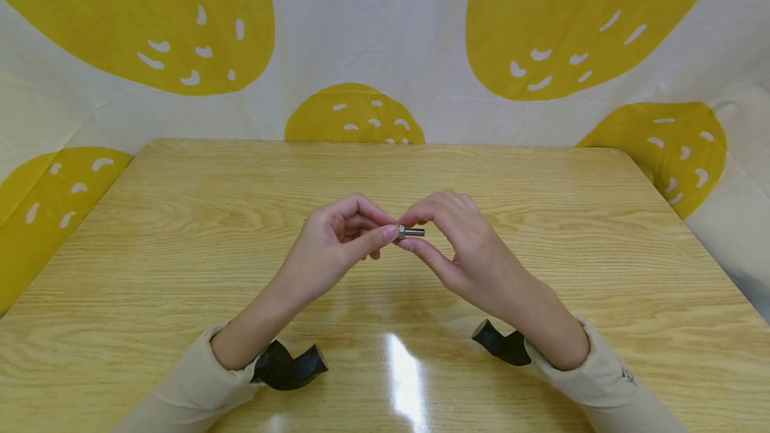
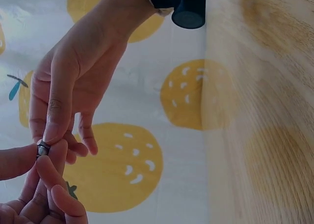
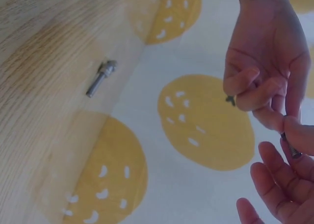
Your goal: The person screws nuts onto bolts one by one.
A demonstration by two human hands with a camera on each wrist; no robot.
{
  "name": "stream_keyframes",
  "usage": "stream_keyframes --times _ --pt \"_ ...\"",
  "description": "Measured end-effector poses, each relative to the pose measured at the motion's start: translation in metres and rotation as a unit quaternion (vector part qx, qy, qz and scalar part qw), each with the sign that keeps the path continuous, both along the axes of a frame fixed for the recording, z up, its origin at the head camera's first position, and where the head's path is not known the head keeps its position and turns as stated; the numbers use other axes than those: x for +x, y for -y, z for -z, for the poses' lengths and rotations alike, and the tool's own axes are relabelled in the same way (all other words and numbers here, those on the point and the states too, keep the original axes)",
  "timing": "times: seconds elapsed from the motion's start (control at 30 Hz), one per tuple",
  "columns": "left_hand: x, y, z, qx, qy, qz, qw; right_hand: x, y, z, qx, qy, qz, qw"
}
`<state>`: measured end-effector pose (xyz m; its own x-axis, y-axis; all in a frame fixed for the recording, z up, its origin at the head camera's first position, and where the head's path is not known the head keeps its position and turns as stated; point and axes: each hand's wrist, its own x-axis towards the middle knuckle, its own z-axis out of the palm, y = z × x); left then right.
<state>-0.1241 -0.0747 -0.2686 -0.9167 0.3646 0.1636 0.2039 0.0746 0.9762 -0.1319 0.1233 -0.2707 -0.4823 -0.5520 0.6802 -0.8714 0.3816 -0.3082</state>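
Note:
Both hands meet over the middle of the table around a small metal bolt (image 1: 416, 232). My left hand (image 1: 333, 239) pinches its left end between thumb and index finger, hiding that end. A hex nut (image 1: 402, 232) sits around the bolt beside the left thumb tip, and the bare shank points right. My right hand (image 1: 463, 239) holds the nut from the right, index finger above and thumb below. In the left wrist view the nut (image 2: 43, 149) shows between the fingertips. A second metal bolt (image 3: 99, 79) with a thicker end lies on the table in the right wrist view.
The wooden table (image 1: 180, 272) reaches back to a white curtain (image 1: 373, 25) with yellow fruit shapes. Black wrist mounts (image 1: 291, 366) stick out from the cuffs over the table. A bright light reflection lies on the table's front part.

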Motion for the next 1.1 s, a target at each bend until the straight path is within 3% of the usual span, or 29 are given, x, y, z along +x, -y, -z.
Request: stream_keyframes --times 0.37,0.6,0.8,0.97,1.1 --pt "0.0006 0.0018 -0.0005 0.006 0.000 -0.003 1.0000 -0.0020 0.0033 0.0045 0.014 -0.018 0.007 1.000" --pt "0.0010 0.0022 -0.0019 0.006 -0.002 -0.005 1.0000 -0.0006 0.0031 0.0055 0.024 0.008 0.012 1.000" --pt "0.0014 0.0008 -0.0017 0.003 -0.005 -0.003 1.0000 -0.0004 0.0040 0.0052 0.018 -0.003 0.008 1.000" --pt "0.0005 0.0005 -0.0008 -0.010 -0.014 -0.002 0.9998 -0.0010 0.0050 0.0065 0.011 -0.011 -0.004 1.000" --pt "-0.0004 0.0008 -0.0002 -0.031 -0.025 -0.005 0.9992 -0.0021 0.0039 0.0083 0.016 0.012 -0.008 1.000"
